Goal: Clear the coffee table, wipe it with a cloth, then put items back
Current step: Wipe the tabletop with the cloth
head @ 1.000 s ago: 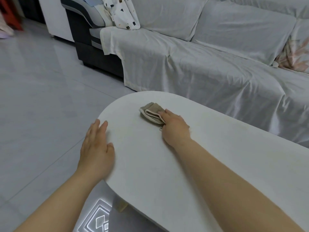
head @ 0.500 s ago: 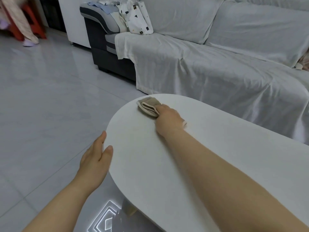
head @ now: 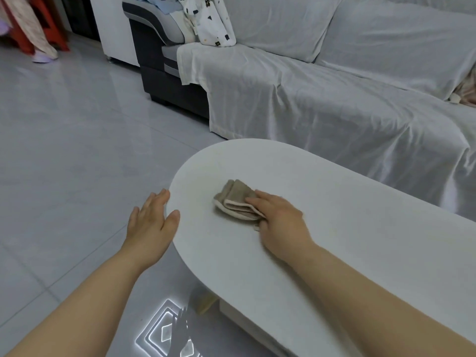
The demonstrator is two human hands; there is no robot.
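Observation:
A white oval coffee table [head: 322,191] fills the lower right, and nothing but a cloth lies on its top. The folded beige cloth [head: 235,199] sits near the table's rounded left end. My right hand [head: 279,222] presses flat on the cloth's near right part, fingers over it. My left hand [head: 152,222] rests against the table's left edge with fingers spread and the thumb on the top surface, holding nothing.
A sofa under a white sheet [head: 322,99] runs along the table's far side, with a patterned garment [head: 211,19] on its arm. Grey tiled floor [head: 77,150] lies to the left. A red stool [head: 43,29] stands at the far left.
My right hand has slid the cloth back from the table's far left tip toward me and to the right. My left hand stays at the left edge.

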